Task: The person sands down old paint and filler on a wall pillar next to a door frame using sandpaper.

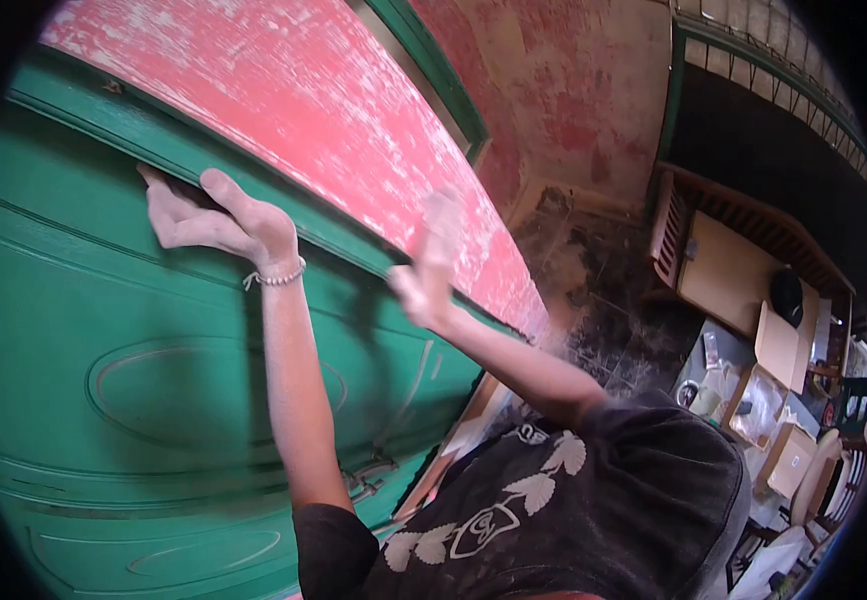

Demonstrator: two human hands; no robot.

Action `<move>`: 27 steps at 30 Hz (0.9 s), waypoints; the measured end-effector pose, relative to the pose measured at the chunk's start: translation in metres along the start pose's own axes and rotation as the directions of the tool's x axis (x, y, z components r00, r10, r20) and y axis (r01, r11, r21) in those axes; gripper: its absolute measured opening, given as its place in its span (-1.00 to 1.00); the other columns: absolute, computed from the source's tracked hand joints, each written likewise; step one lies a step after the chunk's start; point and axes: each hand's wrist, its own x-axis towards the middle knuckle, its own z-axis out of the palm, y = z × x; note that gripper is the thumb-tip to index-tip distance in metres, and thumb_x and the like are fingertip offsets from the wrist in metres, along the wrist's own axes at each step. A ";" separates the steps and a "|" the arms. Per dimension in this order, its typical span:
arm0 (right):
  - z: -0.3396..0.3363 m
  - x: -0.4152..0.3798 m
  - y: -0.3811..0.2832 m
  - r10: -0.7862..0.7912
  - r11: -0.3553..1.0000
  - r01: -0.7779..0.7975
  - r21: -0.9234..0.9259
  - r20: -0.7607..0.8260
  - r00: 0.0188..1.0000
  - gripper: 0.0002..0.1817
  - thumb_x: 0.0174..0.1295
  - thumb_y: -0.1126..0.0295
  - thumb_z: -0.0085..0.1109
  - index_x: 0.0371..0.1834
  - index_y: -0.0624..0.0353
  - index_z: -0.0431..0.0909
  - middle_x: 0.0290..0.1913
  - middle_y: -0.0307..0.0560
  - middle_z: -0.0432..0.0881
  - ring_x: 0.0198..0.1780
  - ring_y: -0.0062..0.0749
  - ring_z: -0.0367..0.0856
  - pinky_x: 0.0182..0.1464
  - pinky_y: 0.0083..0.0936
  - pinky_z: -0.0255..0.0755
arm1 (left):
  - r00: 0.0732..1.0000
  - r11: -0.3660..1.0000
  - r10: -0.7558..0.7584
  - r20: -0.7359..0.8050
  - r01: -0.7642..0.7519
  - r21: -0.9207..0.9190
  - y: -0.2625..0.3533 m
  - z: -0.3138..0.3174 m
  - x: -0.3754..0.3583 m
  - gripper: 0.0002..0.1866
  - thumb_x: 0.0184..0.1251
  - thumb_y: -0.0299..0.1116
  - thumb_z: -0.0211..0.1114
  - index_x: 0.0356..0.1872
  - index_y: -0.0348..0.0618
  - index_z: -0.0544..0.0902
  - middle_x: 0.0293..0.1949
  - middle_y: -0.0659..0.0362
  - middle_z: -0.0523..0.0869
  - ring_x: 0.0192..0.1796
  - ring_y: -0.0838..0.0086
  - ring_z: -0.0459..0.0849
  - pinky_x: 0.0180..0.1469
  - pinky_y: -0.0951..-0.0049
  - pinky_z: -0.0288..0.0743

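Note:
My left hand (216, 222), dusty pale and with a beaded bracelet (282, 273) at the wrist, rests against the edge of the green door frame (339, 240). Its fingers are bent and the thumb stands apart from them; no held object shows. Further right, my right hand (429, 262) is slightly blurred, fingers stretched out, over the worn pink surface (284, 85). Nothing shows in it. Below both hands lies the green panelled door (194, 310), with a metal handle (369, 475).
A wooden bench (729, 265) with a dark cap stands at the right. Near it, a table carries an open cardboard box (754, 405), a second box (790, 460) and small items. Chairs are at the lower right. The dark floor (604, 300) looks dusty.

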 end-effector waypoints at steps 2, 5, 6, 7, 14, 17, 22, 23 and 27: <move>0.016 0.044 -0.073 -0.207 0.976 0.207 -0.065 -0.002 0.978 0.40 0.23 -0.55 0.10 0.76 0.46 -0.15 0.78 0.52 -0.25 0.80 0.36 -0.37 0.72 0.22 -0.46 | 0.996 0.993 -0.071 -0.051 0.066 -0.095 0.012 0.004 0.001 -0.44 0.77 -0.26 0.06 0.40 -0.37 -0.03 0.55 -0.48 0.16 0.49 -0.06 0.36 0.61 -0.09 0.26; 0.015 0.051 -0.073 -0.285 0.951 0.290 -0.105 0.062 0.956 0.26 0.34 -0.42 0.13 0.71 0.51 -0.02 0.73 0.58 -0.06 0.76 0.49 -0.16 0.71 0.28 -0.32 | 0.997 0.993 -0.065 -0.031 0.062 -0.105 0.011 0.002 0.002 -0.46 0.76 -0.30 0.04 0.39 -0.31 -0.08 0.55 -0.49 0.17 0.47 -0.03 0.36 0.57 -0.06 0.29; 0.006 0.034 -0.051 -0.296 0.944 0.307 -0.123 0.101 0.950 0.25 0.35 -0.39 0.14 0.72 0.51 -0.04 0.72 0.57 -0.04 0.76 0.48 -0.15 0.71 0.27 -0.30 | 0.999 0.995 -0.041 -0.021 0.039 -0.088 0.006 0.001 0.003 -0.47 0.76 -0.30 0.04 0.38 -0.32 -0.07 0.55 -0.49 0.16 0.47 -0.03 0.35 0.57 -0.06 0.28; -0.003 0.007 -0.020 -0.308 0.935 0.326 -0.138 0.140 0.941 0.23 0.37 -0.35 0.15 0.72 0.51 -0.06 0.72 0.57 -0.02 0.76 0.47 -0.13 0.72 0.27 -0.29 | 1.000 0.997 -0.014 -0.013 0.014 -0.070 0.002 0.001 0.004 -0.48 0.76 -0.31 0.04 0.37 -0.32 -0.06 0.55 -0.49 0.16 0.48 -0.03 0.35 0.57 -0.06 0.27; -0.032 -0.081 0.084 -0.105 0.975 0.129 -0.178 0.141 0.984 0.32 0.36 -0.50 0.04 0.78 0.41 -0.20 0.76 0.51 -0.14 0.78 0.41 -0.22 0.72 0.25 -0.25 | 0.998 0.993 0.019 -0.053 -0.025 -0.113 -0.004 0.006 0.003 -0.49 0.73 -0.27 0.06 0.32 -0.42 0.02 0.53 -0.49 0.20 0.49 -0.08 0.32 0.59 -0.12 0.17; -0.012 0.034 -0.019 -0.378 0.908 0.401 -0.124 0.171 0.910 0.40 0.27 -0.61 0.03 0.76 0.46 -0.14 0.77 0.49 -0.17 0.79 0.39 -0.26 0.71 0.30 -0.31 | 0.999 1.000 -0.013 -0.049 0.012 -0.019 0.006 0.005 0.003 -0.47 0.73 -0.27 0.07 0.32 -0.45 0.03 0.52 -0.50 0.19 0.49 -0.08 0.32 0.59 -0.11 0.17; -0.006 0.050 -0.038 -0.465 0.858 0.501 -0.111 0.247 0.850 0.28 0.29 -0.48 0.16 0.71 0.47 0.06 0.74 0.50 -0.01 0.75 0.43 -0.05 0.70 0.33 -0.28 | 1.000 0.999 -0.013 -0.025 0.011 -0.043 0.009 0.001 0.002 -0.43 0.77 -0.22 0.04 0.41 -0.48 0.05 0.59 -0.45 0.14 0.59 -0.14 0.27 0.67 -0.12 0.09; -0.016 0.027 -0.013 -0.429 0.867 0.482 -0.130 0.300 0.852 0.25 0.32 -0.45 0.17 0.70 0.48 0.07 0.73 0.52 0.00 0.75 0.44 -0.03 0.70 0.34 -0.28 | 0.998 0.995 -0.029 -0.052 0.024 -0.095 0.012 0.004 0.001 -0.48 0.76 -0.26 0.03 0.42 -0.44 0.08 0.60 -0.45 0.13 0.61 -0.15 0.25 0.66 -0.12 0.10; -0.070 -0.104 0.132 -0.201 0.901 0.355 -0.249 0.485 0.851 0.32 0.36 -0.42 0.11 0.69 0.66 -0.13 0.69 0.72 -0.09 0.75 0.54 -0.18 0.73 0.25 -0.34 | 0.999 0.999 -0.029 -0.031 0.029 -0.028 0.005 0.000 -0.005 -0.42 0.76 -0.27 0.05 0.43 -0.52 0.03 0.60 -0.45 0.13 0.58 -0.12 0.31 0.65 -0.05 0.17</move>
